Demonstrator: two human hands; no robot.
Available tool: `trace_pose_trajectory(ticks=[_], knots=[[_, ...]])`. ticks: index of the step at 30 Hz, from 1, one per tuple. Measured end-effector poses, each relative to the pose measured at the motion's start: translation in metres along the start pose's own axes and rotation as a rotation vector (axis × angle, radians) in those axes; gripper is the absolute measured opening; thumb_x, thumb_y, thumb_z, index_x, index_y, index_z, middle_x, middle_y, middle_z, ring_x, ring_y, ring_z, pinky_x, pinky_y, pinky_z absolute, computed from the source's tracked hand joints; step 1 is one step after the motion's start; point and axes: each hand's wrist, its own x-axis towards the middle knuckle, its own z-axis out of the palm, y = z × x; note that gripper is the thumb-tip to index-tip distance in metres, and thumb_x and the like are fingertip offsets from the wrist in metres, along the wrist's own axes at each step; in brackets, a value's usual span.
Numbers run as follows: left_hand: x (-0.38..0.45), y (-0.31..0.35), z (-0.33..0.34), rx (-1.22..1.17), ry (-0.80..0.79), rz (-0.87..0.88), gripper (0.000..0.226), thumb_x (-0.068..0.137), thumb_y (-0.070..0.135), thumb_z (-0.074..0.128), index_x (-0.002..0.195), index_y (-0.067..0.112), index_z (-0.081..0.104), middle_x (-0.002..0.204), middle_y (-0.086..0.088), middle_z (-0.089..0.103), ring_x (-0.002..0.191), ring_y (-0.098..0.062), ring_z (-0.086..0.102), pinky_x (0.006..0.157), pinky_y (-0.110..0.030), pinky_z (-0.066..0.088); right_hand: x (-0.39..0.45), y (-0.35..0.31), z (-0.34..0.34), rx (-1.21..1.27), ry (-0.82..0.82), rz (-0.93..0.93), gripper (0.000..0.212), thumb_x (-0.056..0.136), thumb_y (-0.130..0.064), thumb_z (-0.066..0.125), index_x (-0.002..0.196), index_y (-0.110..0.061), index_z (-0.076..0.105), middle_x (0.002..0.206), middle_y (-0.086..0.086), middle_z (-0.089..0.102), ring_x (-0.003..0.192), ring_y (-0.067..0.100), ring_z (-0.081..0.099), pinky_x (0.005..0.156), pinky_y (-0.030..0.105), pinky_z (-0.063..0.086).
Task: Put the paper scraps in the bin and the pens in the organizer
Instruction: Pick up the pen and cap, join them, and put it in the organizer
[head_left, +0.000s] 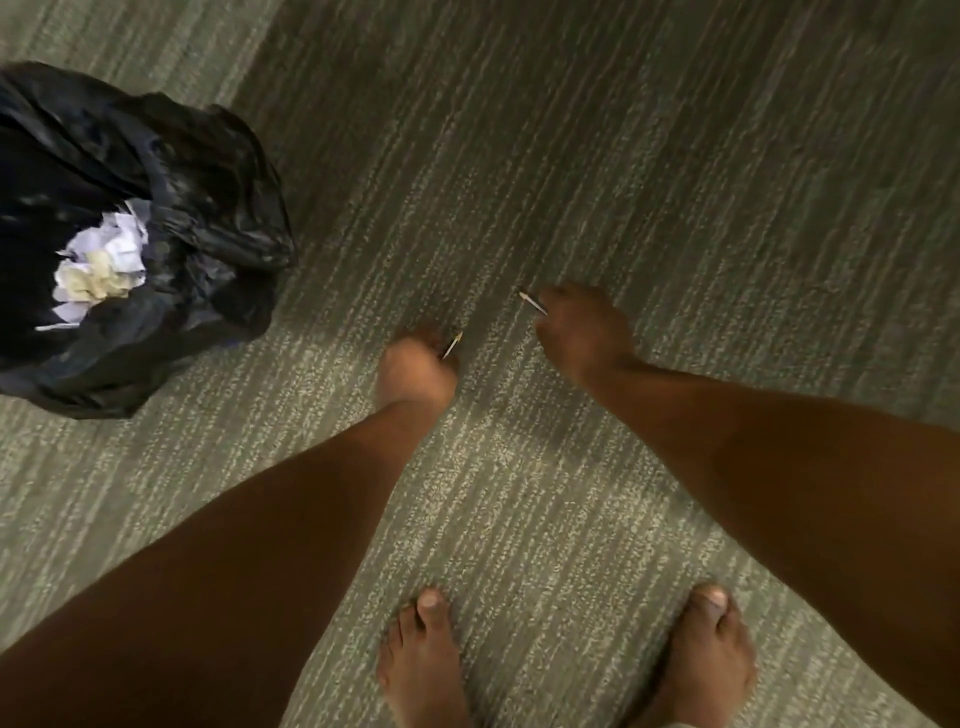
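The carpet floor (623, 156) fills the whole view; it is grey-green with fine pale stripes that run from the lower left toward the upper right. No writing or brand can be read anywhere.

The bin (130, 234) stands well to the left of both hands and a little farther from the person. It is lined with a black plastic bag, crumpled over the rim. Inside it lie the paper scraps (101, 265), white and pale yellow, crushed together in one heap.

Both bare forearms reach down and forward from the bottom corners. Below them, nearest to the person, two bare feet (423, 665) stand on the carpet.

The left hand (415, 371) is curled into a loose fist, and its grip is closed around the left pen (453, 345). Only a short thin end of this pen shows; it sticks out from the upper right side of the fist and points up and to the right.

The right hand (584, 332) is near the left one but apart from it, a little higher in the view. Its fingers are bent and its grip pinches the right pen (533, 303). The visible thin end comes out of the left side of the hand, and its long axis slants up and to the left.

The two pen tips lean away from each other, with bare carpet between them. The picture is a little blurred, so the pen colours are not sure.
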Motion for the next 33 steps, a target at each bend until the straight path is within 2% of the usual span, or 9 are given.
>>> trace_pose_trajectory(ticks=[6, 9, 12, 16, 21, 25, 28, 31, 33], knots=[[0.001, -0.009, 0.000, 0.011, -0.028, 0.012, 0.018, 0.085, 0.015, 0.059, 0.095, 0.016, 0.075, 0.100, -0.009, 0.074, 0.090, -0.027, 0.068, 0.074, -0.022, 0.045, -0.002, 0.001, 0.006, 0.028, 0.002, 0.020, 0.021, 0.092, -0.010, 0.054, 0.112, -0.014, 0.059, 0.106, 0.012, 0.063, 0.097, 0.032, 0.064, 0.075, 0.036, 0.050], [-0.007, -0.006, -0.005, -0.035, -0.046, 0.023, 0.014, 0.086, 0.013, 0.057, 0.085, 0.008, 0.070, 0.086, -0.008, 0.070, 0.079, -0.025, 0.063, 0.071, -0.022, 0.042, -0.007, -0.001, -0.005, 0.047, -0.011, 0.008, 0.026, 0.091, -0.006, 0.051, 0.114, -0.015, 0.060, 0.104, 0.014, 0.066, 0.095, 0.034, 0.065, 0.075, 0.035, 0.050], [-0.022, 0.006, -0.022, -0.084, -0.042, 0.028, 0.015, 0.086, 0.016, 0.059, 0.096, 0.011, 0.070, 0.087, -0.006, 0.071, 0.078, -0.023, 0.065, 0.072, -0.026, 0.051, -0.020, -0.007, -0.031, 0.081, -0.008, 0.012, 0.021, 0.091, -0.007, 0.052, 0.109, -0.009, 0.060, 0.102, 0.016, 0.064, 0.091, 0.035, 0.065, 0.073, 0.036, 0.051], [-0.043, 0.030, -0.052, -0.186, -0.043, 0.032, 0.013, 0.086, 0.020, 0.064, 0.097, 0.015, 0.069, 0.084, 0.000, 0.070, 0.075, -0.018, 0.067, 0.066, -0.028, 0.057, -0.034, -0.020, -0.081, 0.125, -0.048, 0.047, 0.019, 0.094, -0.010, 0.051, 0.112, -0.010, 0.058, 0.106, 0.013, 0.061, 0.092, 0.032, 0.062, 0.070, 0.035, 0.046], [-0.078, 0.082, -0.109, -0.347, -0.070, 0.013, 0.005, 0.085, 0.021, 0.069, 0.084, 0.022, 0.064, 0.070, 0.014, 0.061, 0.061, -0.002, 0.057, 0.049, -0.018, 0.039, -0.063, -0.039, -0.161, 0.200, -0.029, -0.005, 0.016, 0.095, -0.012, 0.052, 0.110, -0.011, 0.056, 0.102, 0.008, 0.059, 0.081, 0.022, 0.058, 0.068, 0.031, 0.047], [-0.113, 0.124, -0.164, -0.448, -0.074, 0.043, 0.002, 0.085, 0.017, 0.066, 0.087, 0.018, 0.067, 0.071, 0.011, 0.064, 0.060, -0.005, 0.058, 0.048, -0.015, 0.041, -0.085, -0.057, -0.232, 0.226, 0.018, 0.034, 0.014, 0.094, -0.016, 0.052, 0.108, -0.013, 0.056, 0.088, 0.004, 0.056, 0.074, 0.021, 0.055, 0.064, 0.026, 0.038], [-0.139, 0.156, -0.207, -0.531, -0.066, 0.058, 0.006, 0.086, 0.015, 0.067, 0.088, 0.020, 0.066, 0.074, 0.010, 0.068, 0.062, -0.003, 0.060, 0.044, -0.006, 0.039, -0.100, -0.069, -0.292, 0.247, 0.072, 0.057, 0.017, 0.092, -0.014, 0.050, 0.109, -0.014, 0.054, 0.095, 0.007, 0.060, 0.075, 0.023, 0.051, 0.066, 0.029, 0.037], [-0.168, 0.188, -0.255, -0.611, -0.112, 0.052, 0.007, 0.087, 0.014, 0.067, 0.090, 0.020, 0.065, 0.086, 0.001, 0.073, 0.079, -0.016, 0.069, 0.067, -0.028, 0.058, -0.117, -0.082, -0.355, 0.284, 0.103, 0.042, 0.027, 0.088, -0.012, 0.051, 0.114, -0.012, 0.053, 0.105, 0.011, 0.062, 0.087, 0.033, 0.061, 0.068, 0.033, 0.041], [-0.189, 0.208, -0.288, -0.663, -0.135, 0.061, 0.008, 0.088, 0.013, 0.066, 0.088, 0.020, 0.064, 0.089, -0.003, 0.074, 0.084, -0.021, 0.071, 0.075, -0.041, 0.061, -0.129, -0.090, -0.395, 0.310, 0.112, 0.037, 0.038, 0.086, -0.013, 0.054, 0.124, -0.013, 0.050, 0.109, 0.013, 0.061, 0.095, 0.035, 0.061, 0.073, 0.035, 0.044]])
